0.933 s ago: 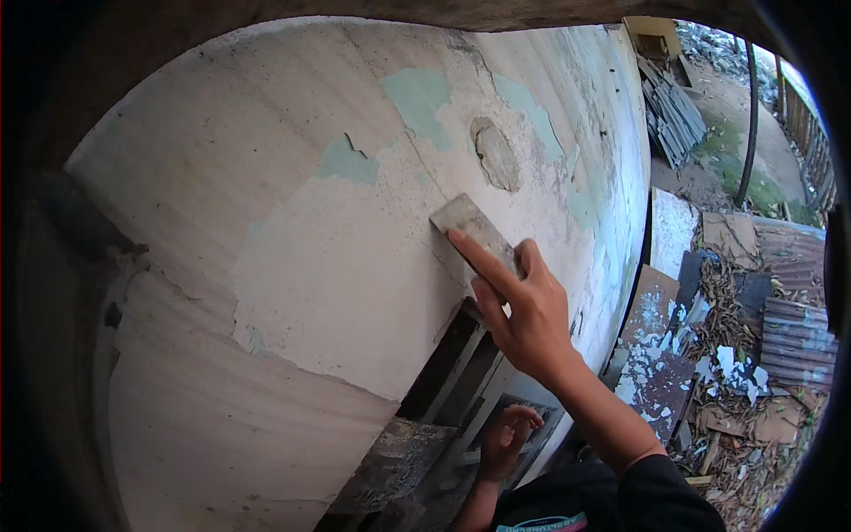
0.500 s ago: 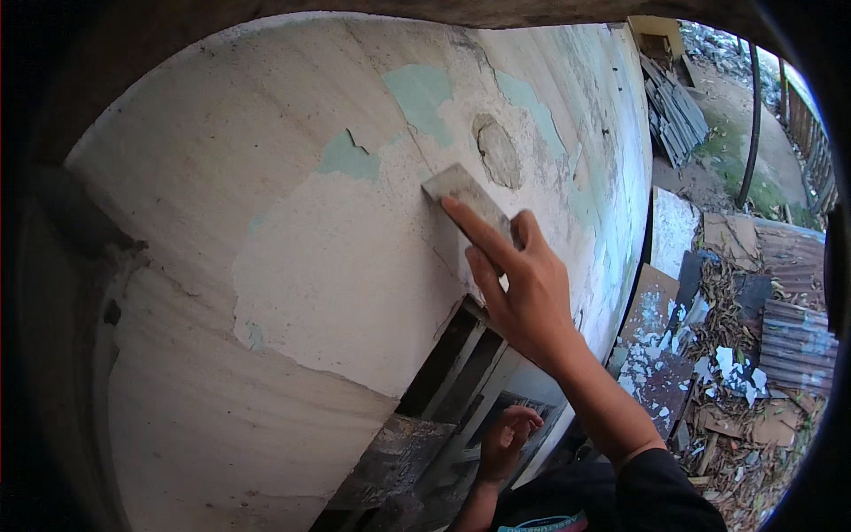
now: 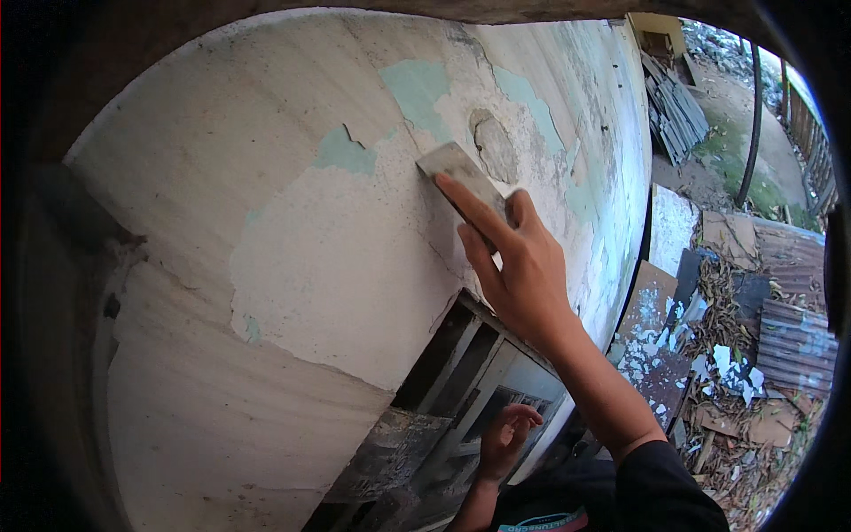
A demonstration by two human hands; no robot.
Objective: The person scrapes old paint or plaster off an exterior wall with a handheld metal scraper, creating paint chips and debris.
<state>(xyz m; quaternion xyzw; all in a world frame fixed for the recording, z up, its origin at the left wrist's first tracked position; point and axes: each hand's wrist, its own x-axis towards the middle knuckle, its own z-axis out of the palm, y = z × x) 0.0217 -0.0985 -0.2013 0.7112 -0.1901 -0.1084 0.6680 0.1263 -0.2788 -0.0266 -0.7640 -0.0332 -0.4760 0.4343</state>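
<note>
We find the right hand [image 3: 525,275] pinching the scraper [image 3: 459,170] at the wall [image 3: 266,97]; the left hand [image 3: 505,442], loosely curled, appears empty. We judge the pale patch [image 3: 310,257] stripped; ragged coating [image 3: 222,399] remains below.

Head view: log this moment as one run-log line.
right hand: holding flat rectangular tool at pale wall | left hand: nothing visibly held

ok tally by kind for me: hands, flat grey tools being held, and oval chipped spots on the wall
Hands: 2 (right hand, left hand)
Flat grey tool: 1
Oval chipped spot: 1
Total: 4
</note>
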